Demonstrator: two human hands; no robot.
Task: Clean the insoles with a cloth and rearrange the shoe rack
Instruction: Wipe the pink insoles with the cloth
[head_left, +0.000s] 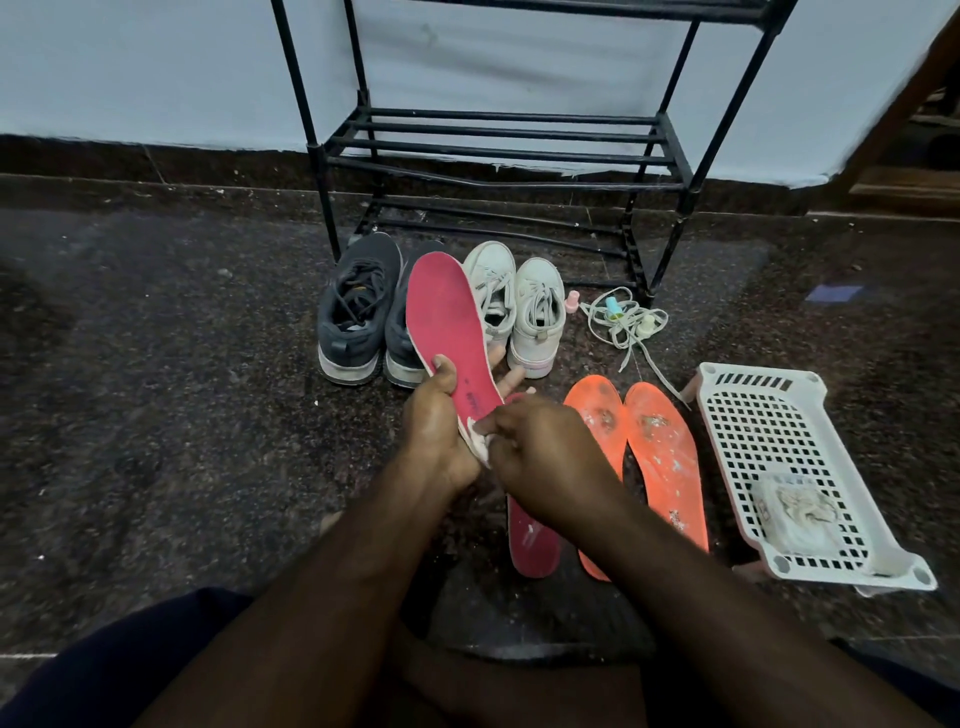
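My left hand (436, 421) grips a pink insole (447, 322) near its heel and holds it upright, toe pointing away. My right hand (540, 447) pinches a small white cloth (480, 441) against the insole's lower end. A second pink insole (532, 540) lies flat on the floor, partly hidden under my right forearm. Two orange insoles (660, 457), spotted with dirt, lie side by side to its right. The black metal shoe rack (498, 150) stands against the wall with bare shelves.
Dark sneakers (358, 312) and white sneakers (519, 306) stand in front of the rack. Loose laces (623, 325) and small bottles lie to their right. A white perforated basket (779, 467) holding a crumpled wipe packet sits at the right. The floor is dark granite.
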